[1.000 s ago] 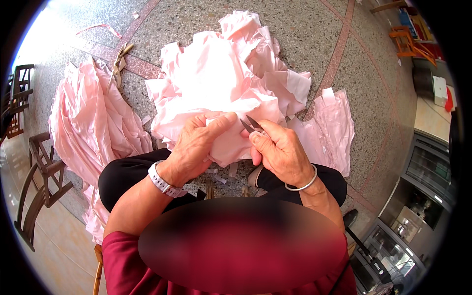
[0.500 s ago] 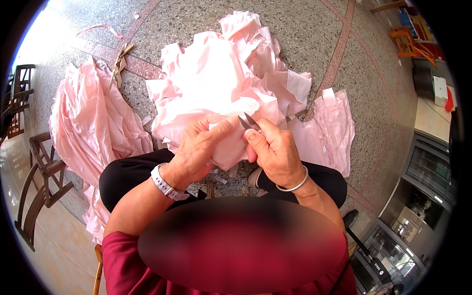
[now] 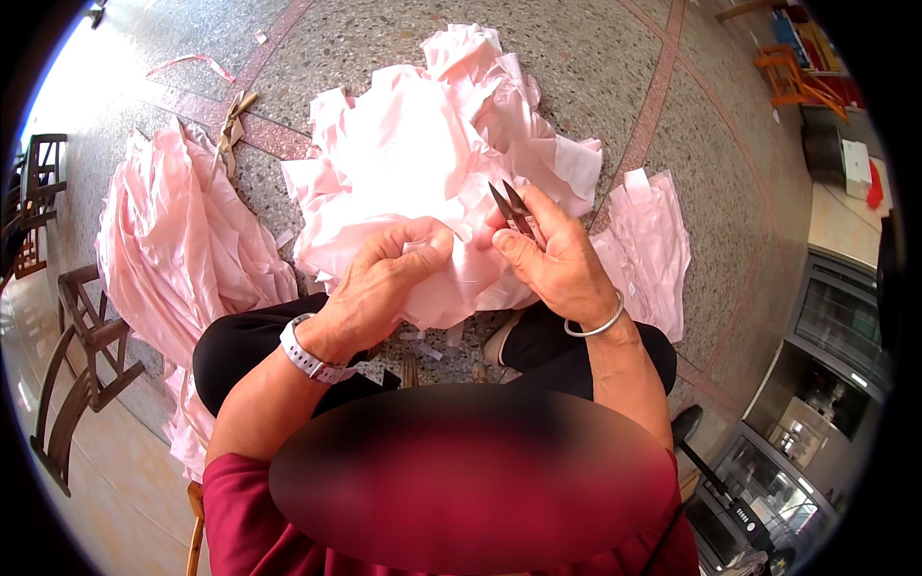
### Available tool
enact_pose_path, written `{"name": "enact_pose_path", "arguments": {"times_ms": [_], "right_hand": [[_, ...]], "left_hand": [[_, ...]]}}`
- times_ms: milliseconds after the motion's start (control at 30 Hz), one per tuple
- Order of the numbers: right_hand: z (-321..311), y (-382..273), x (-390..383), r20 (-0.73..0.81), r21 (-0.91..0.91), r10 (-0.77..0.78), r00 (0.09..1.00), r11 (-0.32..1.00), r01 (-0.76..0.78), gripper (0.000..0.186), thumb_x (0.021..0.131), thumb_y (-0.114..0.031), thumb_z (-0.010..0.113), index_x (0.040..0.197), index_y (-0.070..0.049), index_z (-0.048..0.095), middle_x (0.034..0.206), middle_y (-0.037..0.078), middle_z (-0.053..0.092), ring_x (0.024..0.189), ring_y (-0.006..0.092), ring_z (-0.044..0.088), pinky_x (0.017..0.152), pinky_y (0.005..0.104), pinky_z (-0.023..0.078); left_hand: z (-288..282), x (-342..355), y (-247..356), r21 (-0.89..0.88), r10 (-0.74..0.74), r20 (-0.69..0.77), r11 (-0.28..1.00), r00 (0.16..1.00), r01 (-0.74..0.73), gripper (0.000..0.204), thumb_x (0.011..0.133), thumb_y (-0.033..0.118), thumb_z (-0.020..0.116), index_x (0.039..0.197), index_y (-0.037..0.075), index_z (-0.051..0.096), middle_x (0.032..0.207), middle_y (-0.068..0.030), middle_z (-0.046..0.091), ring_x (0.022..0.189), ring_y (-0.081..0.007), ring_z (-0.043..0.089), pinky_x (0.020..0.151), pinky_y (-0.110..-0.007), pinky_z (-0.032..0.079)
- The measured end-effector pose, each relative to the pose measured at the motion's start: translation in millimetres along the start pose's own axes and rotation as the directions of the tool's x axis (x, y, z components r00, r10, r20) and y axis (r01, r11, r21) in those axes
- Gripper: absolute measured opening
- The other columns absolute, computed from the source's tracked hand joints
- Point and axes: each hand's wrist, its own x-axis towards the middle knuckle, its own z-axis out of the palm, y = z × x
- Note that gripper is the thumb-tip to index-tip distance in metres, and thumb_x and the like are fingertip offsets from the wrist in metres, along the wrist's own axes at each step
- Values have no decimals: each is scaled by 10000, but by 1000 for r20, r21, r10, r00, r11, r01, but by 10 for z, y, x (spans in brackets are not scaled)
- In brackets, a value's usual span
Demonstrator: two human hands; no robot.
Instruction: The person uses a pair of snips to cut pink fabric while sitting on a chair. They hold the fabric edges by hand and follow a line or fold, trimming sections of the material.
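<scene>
A big heap of pale pink fabric (image 3: 403, 144) lies in front of me and reaches up to my hands. My left hand (image 3: 389, 274) pinches an edge of this fabric between thumb and fingers. In my right hand (image 3: 557, 254) is a small pair of dark thread snips (image 3: 514, 206), their two pointed blades apart and aimed up and away from me. The right fingertips are close to the fabric near the left hand; whether they also grip it I cannot tell.
More pink fabric (image 3: 182, 221) is piled on the left, and a smaller folded pink piece (image 3: 648, 250) lies on the right. Dark wooden chairs (image 3: 91, 336) stand at the left. Glass-fronted cabinets (image 3: 845, 317) line the right side. A tan cloth strip (image 3: 230, 130) rests on the speckled floor.
My right hand has moved right and slightly up, away from the left hand, and the snips now point more upward. The left hand keeps its pinch, with the fabric shifted a little.
</scene>
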Motion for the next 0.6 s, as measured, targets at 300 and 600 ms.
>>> {"name": "enact_pose_path", "arguments": {"times_ms": [300,600], "right_hand": [[77,36,70,124,13,-120,985,993,119,227,927,-24,552,1150,10,524,984,68,595,912,124,568,791,272,469],[39,21,41,70,-94,-115,991,988,121,237,918,-67,630,1125,3,538,892,46,592,795,103,538,711,275,472]], "left_hand": [[-18,27,3,23,1,17,1000,1000,-1,201,1022,240,502,1023,55,579,823,-3,605,663,-66,589,549,-214,482],[78,-3,56,-88,-5,-73,996,997,-2,231,993,261,565,1087,51,590,891,-5,651,755,-83,630,650,-228,526]]}}
